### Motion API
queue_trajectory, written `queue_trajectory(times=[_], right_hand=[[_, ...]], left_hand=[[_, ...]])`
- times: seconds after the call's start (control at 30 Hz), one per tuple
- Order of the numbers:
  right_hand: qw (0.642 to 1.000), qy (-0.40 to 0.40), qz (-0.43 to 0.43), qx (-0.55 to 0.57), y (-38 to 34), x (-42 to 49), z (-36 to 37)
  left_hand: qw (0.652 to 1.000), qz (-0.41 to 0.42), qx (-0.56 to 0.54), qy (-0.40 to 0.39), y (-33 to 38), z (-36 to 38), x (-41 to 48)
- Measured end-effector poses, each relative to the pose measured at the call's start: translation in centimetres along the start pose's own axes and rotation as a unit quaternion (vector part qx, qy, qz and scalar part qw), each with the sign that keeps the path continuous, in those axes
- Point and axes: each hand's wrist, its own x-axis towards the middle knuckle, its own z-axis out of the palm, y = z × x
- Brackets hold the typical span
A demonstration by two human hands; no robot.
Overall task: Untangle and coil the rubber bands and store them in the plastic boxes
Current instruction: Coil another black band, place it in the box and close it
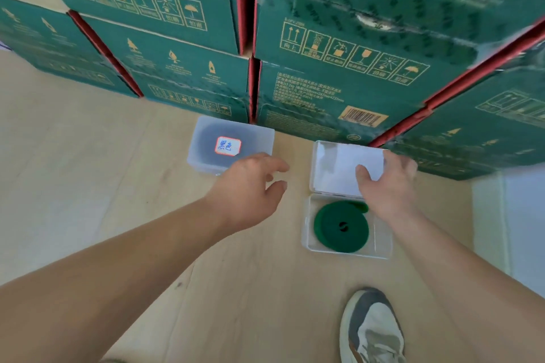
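Item 1. Left hand (247, 186): hovers above the floor (88, 156), palm down, fingers loosely curled with nothing in them; thumb and forefinger stand apart.

Item 2. Closed box (203, 134): clear plastic, lid on, lying on the floor just beyond the left hand; the knuckles overlap its near right corner in the view, and contact cannot be told. A dark round mass shows dimly through the top. A white label (227, 146) with a red border and blue writing sits on top, just beyond that hand's knuckles.

Item 3. Right hand (389, 183): grips the lid (336, 168) of the second box, thumb pressed on the inner face, fingers wrapped behind the right edge.

Item 4. Open box (348, 253): clear plastic tray on the floor, directly below the right wrist and to the right of the left hand. Its hinged lid is raised toward the cartons.

Item 5. Green coil (330, 230): 1 flat wound roll lying inside the open box, toward the tray's left side, just below and left of the right wrist. A short loose end pokes out at the top, next to the wrist.

Item 6. Cartons (339, 47): green, stacked, red-edged, gold handling symbols, standing beyond both hands.

Item 7. Shoe (371, 330): 1 grey-and-white trainer on the floor, beneath the right forearm.
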Motion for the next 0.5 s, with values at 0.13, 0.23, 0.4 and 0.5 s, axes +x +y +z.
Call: queue_trajectory(times=[0.13, 0.23, 0.4, 0.5], right_hand=[[0.983, -0.018, 0.084, 0.165, 0.6, 0.4, -1.1], [0.972, -0.015, 0.079, 0.22, 0.8, 0.0, -2.8], [0.966, -0.069, 0.005, 0.25, 1.8, -0.4, -5.8], [0.979, -0.186, -0.048, 0.063, 2.1, 0.1, -5.6]], left_hand=[[0.996, -0.075, -0.02, -0.046, 2.4, -0.6, 1.3], [0.994, -0.095, -0.004, -0.059, 3.5, -0.3, 1.8], [0.997, -0.051, 0.05, -0.04, 5.8, 1.3, 1.8], [0.996, -0.019, 0.074, -0.041, 6.5, 2.7, 1.2]])
